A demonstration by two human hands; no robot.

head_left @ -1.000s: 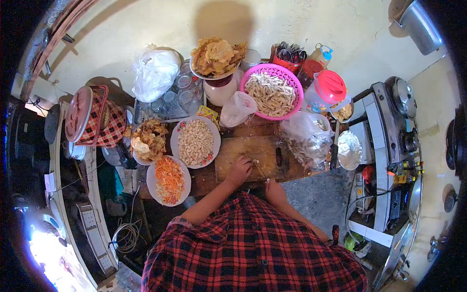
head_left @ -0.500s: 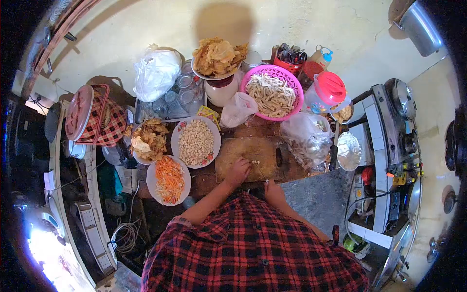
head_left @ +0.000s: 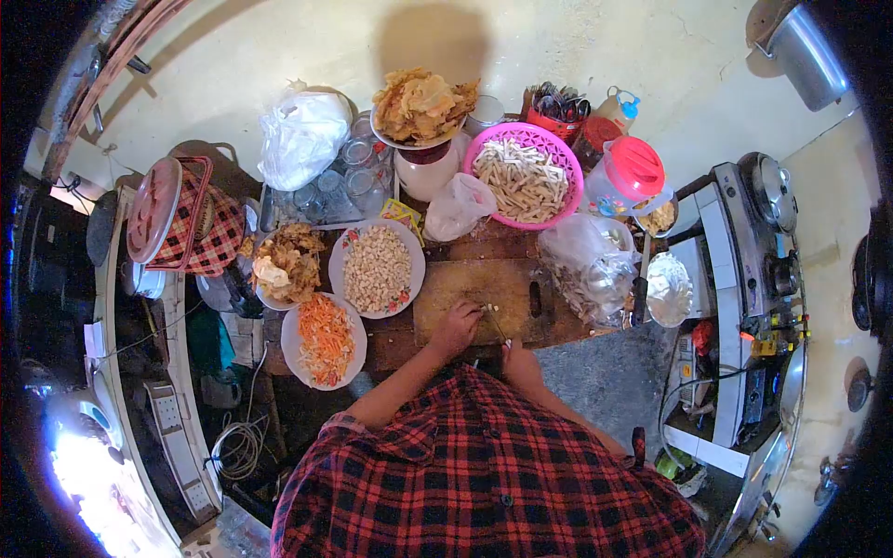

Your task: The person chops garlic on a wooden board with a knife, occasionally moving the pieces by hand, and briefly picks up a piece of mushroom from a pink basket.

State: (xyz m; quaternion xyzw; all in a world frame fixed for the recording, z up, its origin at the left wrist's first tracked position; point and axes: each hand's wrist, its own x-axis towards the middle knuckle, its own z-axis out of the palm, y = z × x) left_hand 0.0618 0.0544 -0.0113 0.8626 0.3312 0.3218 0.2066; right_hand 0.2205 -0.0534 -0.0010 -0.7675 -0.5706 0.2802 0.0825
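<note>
My left hand (head_left: 456, 327) rests on the wooden cutting board (head_left: 456, 284), its fingers bent and pressed together around pale food pieces (head_left: 490, 308) that show at the fingertips. Too little of them is visible to name the food. In my right hand (head_left: 521, 366), near the board's front edge, is a knife (head_left: 496, 325) with its thin blade pointing up beside my left fingertips. Left of the board stands a plate of pale diced cubes (head_left: 376, 268). Behind it, a pink basket (head_left: 580, 186) holds pale cut sticks (head_left: 523, 179).
A plate of shredded carrot mix (head_left: 323, 342) and a bowl of fried food (head_left: 288, 265) stand at the left. Plastic bags (head_left: 586, 260) and a foil-like silvery bowl (head_left: 669, 288) lie right of the board. A pink-lidded jug (head_left: 633, 172) stands behind them; a stove (head_left: 758, 232) is far right.
The view has shifted very slightly. My right hand and the knife have moved a little to the left and up; my left hand stays nearly in place on the board.
</note>
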